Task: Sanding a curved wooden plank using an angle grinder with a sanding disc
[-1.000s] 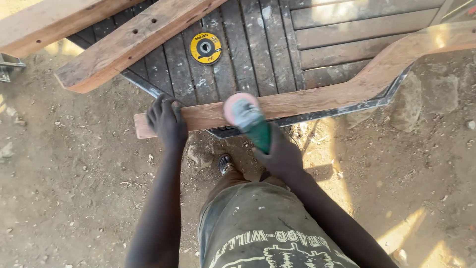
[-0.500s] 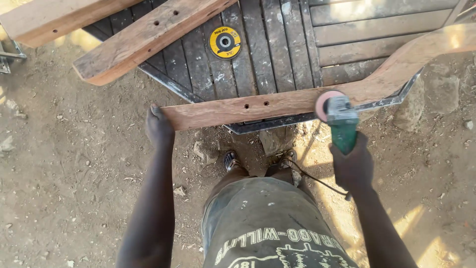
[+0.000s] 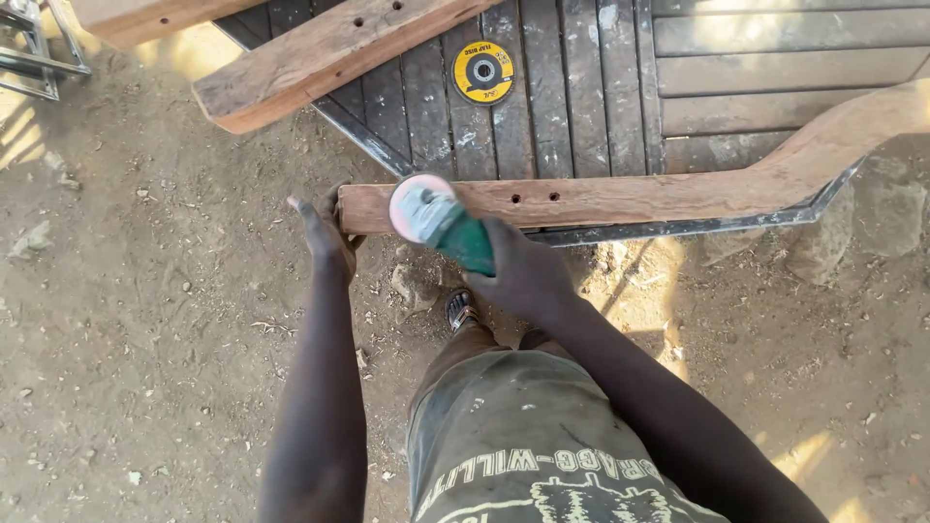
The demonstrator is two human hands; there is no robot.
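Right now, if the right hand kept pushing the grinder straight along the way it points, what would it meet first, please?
The right hand aims the green grinder up-left; its disc already overlaps the curved wooden plank near its left end, so probably the plank first, though depth is unclear.

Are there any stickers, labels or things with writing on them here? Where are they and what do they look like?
Round disc: lies flat on the dark slatted panel, above the wooden beam; yellow label ring with black print, black centre hole.
Shirt: at the bottom of the picture, on the person; dull green cloth with pale curved lettering and a pale drawing under it.
Green grinder: in the right hand, at the beam's left end; no label shows.
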